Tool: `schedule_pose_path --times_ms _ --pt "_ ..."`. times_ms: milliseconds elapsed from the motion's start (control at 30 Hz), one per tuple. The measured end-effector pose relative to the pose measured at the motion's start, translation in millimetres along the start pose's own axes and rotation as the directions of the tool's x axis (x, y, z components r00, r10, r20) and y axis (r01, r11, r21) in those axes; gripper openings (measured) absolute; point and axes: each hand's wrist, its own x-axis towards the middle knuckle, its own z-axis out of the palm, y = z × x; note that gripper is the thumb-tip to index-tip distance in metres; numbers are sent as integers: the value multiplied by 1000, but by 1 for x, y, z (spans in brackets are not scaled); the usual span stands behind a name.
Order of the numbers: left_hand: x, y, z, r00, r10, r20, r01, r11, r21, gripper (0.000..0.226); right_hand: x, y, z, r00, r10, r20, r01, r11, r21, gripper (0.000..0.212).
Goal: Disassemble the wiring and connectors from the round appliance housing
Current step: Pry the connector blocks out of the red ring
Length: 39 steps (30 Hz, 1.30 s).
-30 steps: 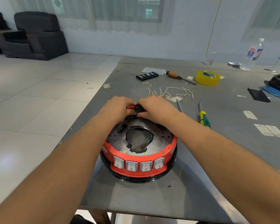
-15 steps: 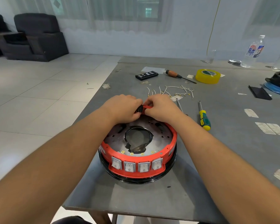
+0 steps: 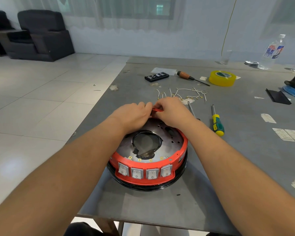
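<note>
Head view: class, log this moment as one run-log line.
left hand: grips small red-and-black part | right hand: pinches same part | round red plastic housing: on grey table | removed white wires: beyond hands

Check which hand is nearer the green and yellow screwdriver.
Right. The right hand is at the housing's far rim, just left of the green and yellow screwdriver. The left hand sits farther left, beyond the red part both hands pinch.

I see both hands, left (image 3: 134,114) and right (image 3: 173,111), pinching a small red part (image 3: 157,110) at the far rim of the round red housing (image 3: 148,169) on the tabletop (image 3: 228,167).
</note>
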Motion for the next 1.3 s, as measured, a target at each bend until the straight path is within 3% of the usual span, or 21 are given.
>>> schedule_pose_path --times_ms 433,633,767,833,900,1000,1100,1167,1233,1300 --pt "-3 3 -2 999 -45 24 44 998 51 35 -1 -2 -1 1000 6 13 -6 1000 -14 22" --pt "-1 -5 -16 977 -137 163 185 924 -336 44 -2 -5 -3 999 27 46 -26 1000 -17 19" --pt "-6 4 -29 970 -232 73 242 888 -392 68 -2 -8 -6 994 104 45 -103 995 -7 15" --pt "-11 9 -30 952 -307 -11 278 876 -394 55 -3 -9 -8 981 192 9 -192 981 -4 12" --pt "-15 14 -32 941 -334 53 314 805 -503 39 -7 -10 -9 964 266 -20 -266 964 5 18" --pt "-16 19 -42 934 -210 290 351 692 -631 34 -11 -14 -15 942 335 4 -335 942 -7 24" --pt "-18 23 -62 943 -58 329 287 645 -708 31 -13 -19 -24 932 360 49 -359 933 -19 7" --pt "-23 29 -71 922 70 380 264 605 -752 37 -13 -23 -30 927 368 64 -366 929 -49 8" --pt "-28 37 -73 876 156 456 261 643 -720 52 -15 -26 -35 912 399 90 -397 917 -43 12" --pt "-32 43 -69 873 134 468 222 746 -628 50 -16 -25 -39 884 428 189 -440 898 26 12"
